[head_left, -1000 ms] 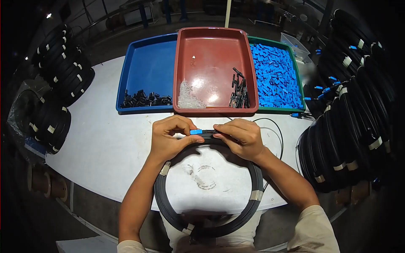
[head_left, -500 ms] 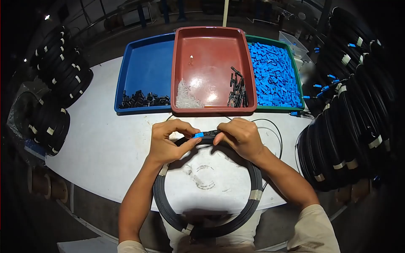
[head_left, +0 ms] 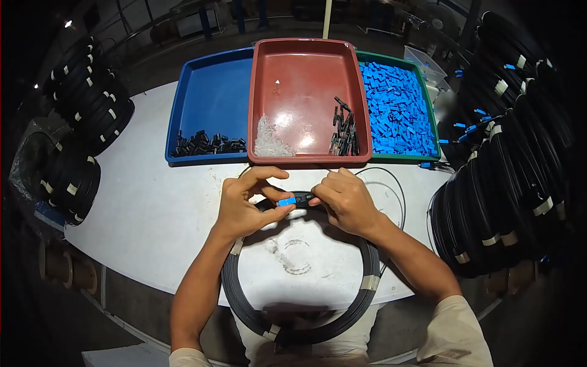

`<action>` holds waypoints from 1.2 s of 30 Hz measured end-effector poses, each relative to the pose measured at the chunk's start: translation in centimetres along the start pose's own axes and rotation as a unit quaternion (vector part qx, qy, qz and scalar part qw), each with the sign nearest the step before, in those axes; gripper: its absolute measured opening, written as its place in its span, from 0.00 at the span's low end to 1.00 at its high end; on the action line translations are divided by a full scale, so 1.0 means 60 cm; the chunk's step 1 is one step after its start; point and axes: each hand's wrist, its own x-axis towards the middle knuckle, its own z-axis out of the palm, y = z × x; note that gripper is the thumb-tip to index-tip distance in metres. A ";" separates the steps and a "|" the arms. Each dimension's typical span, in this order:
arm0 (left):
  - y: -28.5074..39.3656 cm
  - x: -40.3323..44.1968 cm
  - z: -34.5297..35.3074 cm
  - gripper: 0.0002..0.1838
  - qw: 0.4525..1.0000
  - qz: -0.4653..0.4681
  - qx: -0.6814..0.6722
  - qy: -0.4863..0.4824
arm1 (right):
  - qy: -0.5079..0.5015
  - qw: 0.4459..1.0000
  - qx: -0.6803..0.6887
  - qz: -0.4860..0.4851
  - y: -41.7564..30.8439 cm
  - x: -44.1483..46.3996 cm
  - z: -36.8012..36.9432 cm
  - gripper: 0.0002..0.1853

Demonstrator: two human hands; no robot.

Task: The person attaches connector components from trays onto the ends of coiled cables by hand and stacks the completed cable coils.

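Your left hand point(head_left: 241, 205) is closed in a pinch on the blue connector point(head_left: 287, 201), thumb below it. Your right hand point(head_left: 347, 200) has its fingers curled, with the thumb and forefinger at the right end of the black fitting point(head_left: 303, 199); you cannot tell from here how firmly they grip it. The blue connector sits at the left end of that fitting, between your hands and over the far part of the black cable coil point(head_left: 231, 284). The coil is bound with pale tape and reaches over the near edge of the worktop point(head_left: 147, 202) in front of you. A thin black cable point(head_left: 404, 199) curves round to the right of your right hand.

Along the far edge of the worktop, you have a blue tray point(head_left: 211, 85) with black parts at its near edge, a red tray point(head_left: 299, 73) with clear pieces in its near left corner and black pieces in its near right corner, and a green tray point(head_left: 435, 131) full of blue pieces. More taped cable coils point(head_left: 489, 202) stand on your right, and others point(head_left: 92, 98) on your left
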 end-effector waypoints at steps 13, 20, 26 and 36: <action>0.001 0.000 0.000 0.27 0.998 -0.030 -0.011 -0.057 | 0.024 0.996 0.024 -0.082 -0.048 0.026 0.010 0.09; -0.008 0.001 0.004 0.36 1.000 -0.008 -0.015 0.014 | 0.044 0.998 0.043 0.032 -0.010 0.011 0.012 0.06; -0.016 0.002 -0.004 0.35 0.996 0.060 -0.006 0.058 | 0.044 0.991 0.094 0.085 -0.001 0.006 0.016 0.06; -0.002 -0.003 -0.005 0.13 0.995 0.091 0.025 0.031 | -0.012 0.997 -0.006 0.071 -0.007 0.001 0.006 0.06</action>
